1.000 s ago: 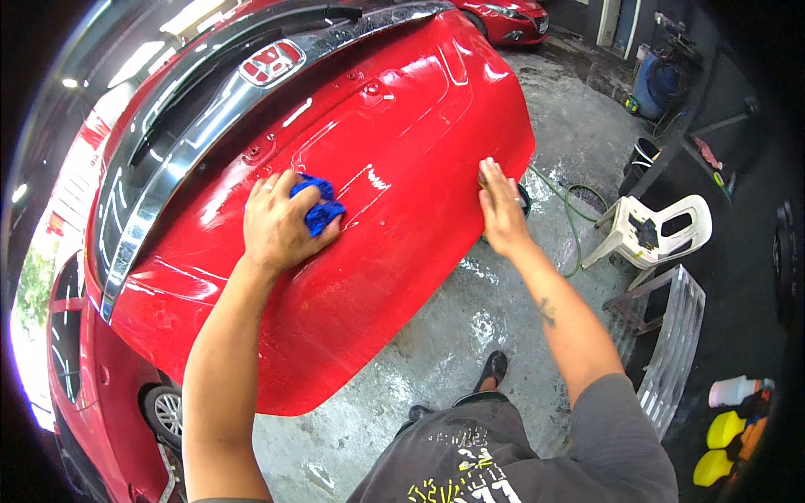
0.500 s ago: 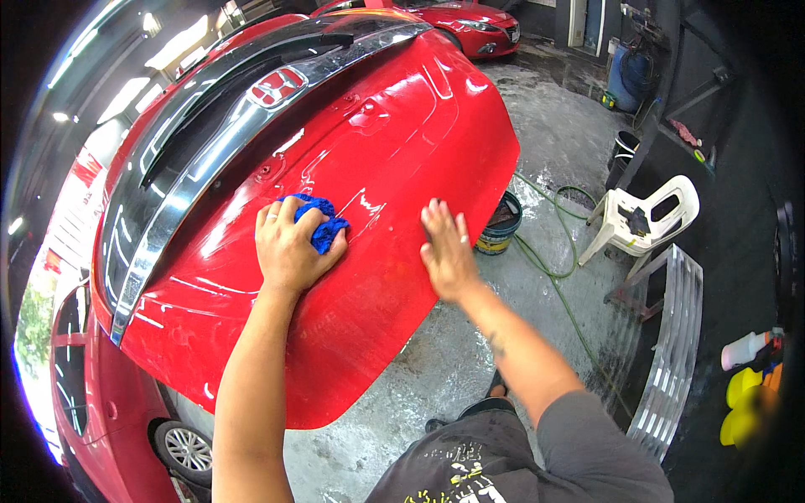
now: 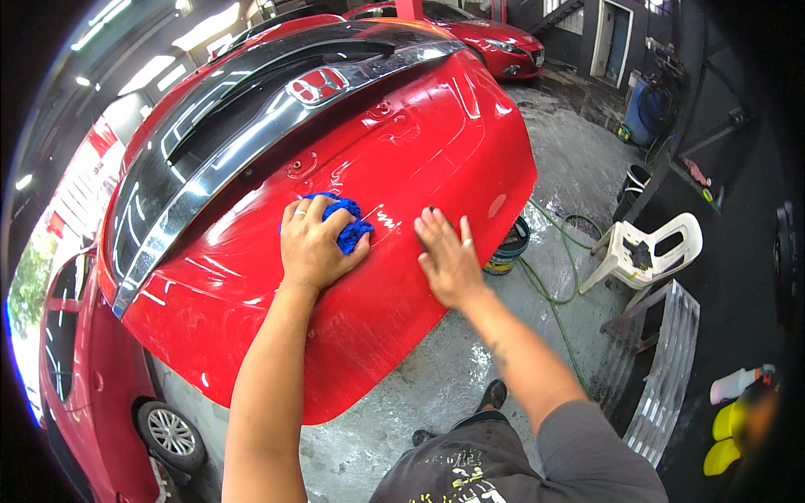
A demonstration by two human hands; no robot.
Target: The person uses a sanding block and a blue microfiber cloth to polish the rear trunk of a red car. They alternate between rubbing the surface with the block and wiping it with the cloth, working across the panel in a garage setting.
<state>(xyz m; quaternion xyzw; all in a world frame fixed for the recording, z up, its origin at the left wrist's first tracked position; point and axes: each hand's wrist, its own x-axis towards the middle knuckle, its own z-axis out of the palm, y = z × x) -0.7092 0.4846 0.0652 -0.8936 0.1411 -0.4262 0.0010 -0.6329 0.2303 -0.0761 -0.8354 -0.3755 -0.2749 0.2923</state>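
My left hand (image 3: 319,247) is closed around a bunched blue cloth (image 3: 352,233) and presses it on the glossy red tailgate panel (image 3: 369,335) of a car. A ring shows on one of its fingers. To the right, nearer the panel's edge, my right hand (image 3: 453,260) lies against the same red surface. Its fingers are stretched out with nothing visible in them, and it wears a ring too. Beyond the hands, a chrome strip (image 3: 243,142) with a red emblem (image 3: 317,85) crosses the tailgate below the dark rear window (image 3: 218,105).
Right of the panel stands a dark bucket (image 3: 510,247). A green hose (image 3: 553,298) trails over the wet floor near a white plastic chair (image 3: 650,247) and a metal step bench (image 3: 662,377). Other red cars are parked at left (image 3: 101,377) and far back (image 3: 495,42).
The whole view has shifted a little. Against the panel, my left hand with the cloth has slid slightly right and away from me. My right hand has moved slightly left.
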